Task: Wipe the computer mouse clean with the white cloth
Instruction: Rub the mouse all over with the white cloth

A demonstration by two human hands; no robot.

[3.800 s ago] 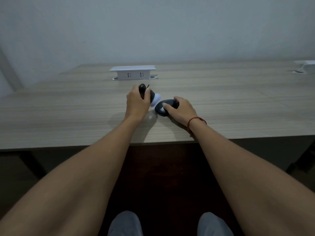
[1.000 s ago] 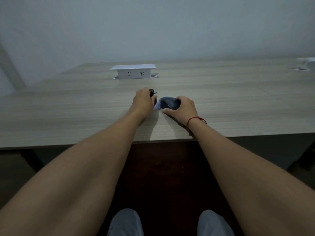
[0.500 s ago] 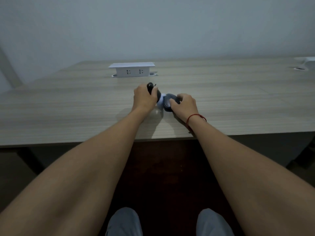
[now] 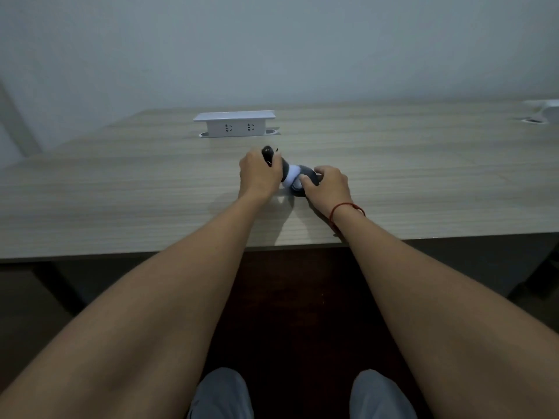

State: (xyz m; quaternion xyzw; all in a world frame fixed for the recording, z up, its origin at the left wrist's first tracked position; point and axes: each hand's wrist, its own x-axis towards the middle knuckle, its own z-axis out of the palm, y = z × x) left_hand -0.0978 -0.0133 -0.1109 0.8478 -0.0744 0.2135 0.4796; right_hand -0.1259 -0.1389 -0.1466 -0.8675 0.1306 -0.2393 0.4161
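Note:
The dark grey computer mouse [image 4: 306, 174] lies on the wooden table [image 4: 121, 201], a little in from the front edge. My right hand [image 4: 328, 186] grips it from the right, thumb on its near side. My left hand [image 4: 258, 176] is closed round a black handle-like piece [image 4: 267, 152] that sticks up behind the knuckles. The white cloth [image 4: 292, 176] shows at its lower end and presses against the left side of the mouse. Both hands hide most of the mouse and the cloth.
A white socket box [image 4: 234, 125] stands on the table behind the hands. Another white fitting [image 4: 544, 111] sits at the far right edge. A pale wall rises behind the table. My knees [image 4: 222, 394] are below the table's front edge.
Over the last second my left hand has lifted and tilted, so the black piece sticks up and more white cloth shows against the mouse. My right hand has stayed on the mouse.

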